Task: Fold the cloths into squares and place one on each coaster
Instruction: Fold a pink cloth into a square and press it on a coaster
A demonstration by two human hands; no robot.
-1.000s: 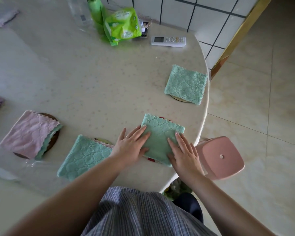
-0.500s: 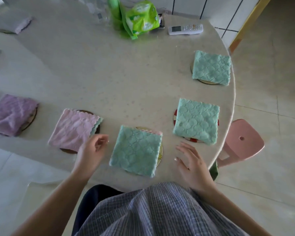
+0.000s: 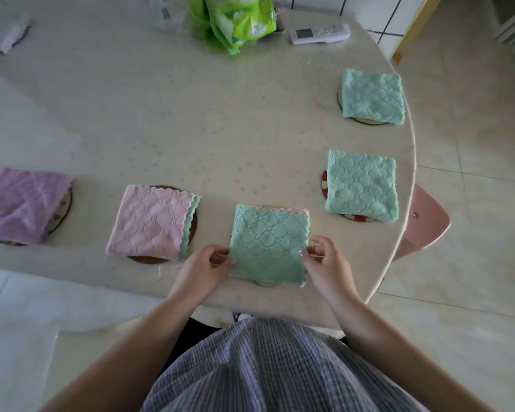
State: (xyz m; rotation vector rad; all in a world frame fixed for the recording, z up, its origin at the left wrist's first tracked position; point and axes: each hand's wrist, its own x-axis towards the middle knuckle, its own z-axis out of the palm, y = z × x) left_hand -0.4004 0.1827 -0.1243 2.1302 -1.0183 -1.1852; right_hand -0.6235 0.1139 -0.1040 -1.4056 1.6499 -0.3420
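A round pale table (image 3: 161, 120) fills most of the view, seen from above by a person in a checked shirt standing at its near edge. Five folded cloths lie along the near and right edges, each on a round coaster.

At the near edge, both hands hold one green cloth (image 3: 268, 242): the left hand (image 3: 204, 270) pinches its left side, the right hand (image 3: 324, 263) pinches its right side, fingers curled on the fabric. A pink layer peeks out along its far edge. It lies over a yellowish coaster (image 3: 265, 283), of which only a sliver shows below.

Left of it, a pink cloth (image 3: 149, 224) with a green layer showing on its right side covers a dark brown coaster (image 3: 192, 230). Further left, at the left edge, a purple cloth (image 3: 21, 203) sits on another coaster (image 3: 66, 208).

Along the right edge, a second green cloth (image 3: 361, 185) rests on a red and white coaster (image 3: 324, 185), and beyond it a third green cloth (image 3: 372, 96) rests on a tan coaster (image 3: 366, 121).

At the far edge are a green packet (image 3: 244, 22) and a white remote (image 3: 318, 33). A pink stool (image 3: 422, 224) stands on the floor just off the right edge.
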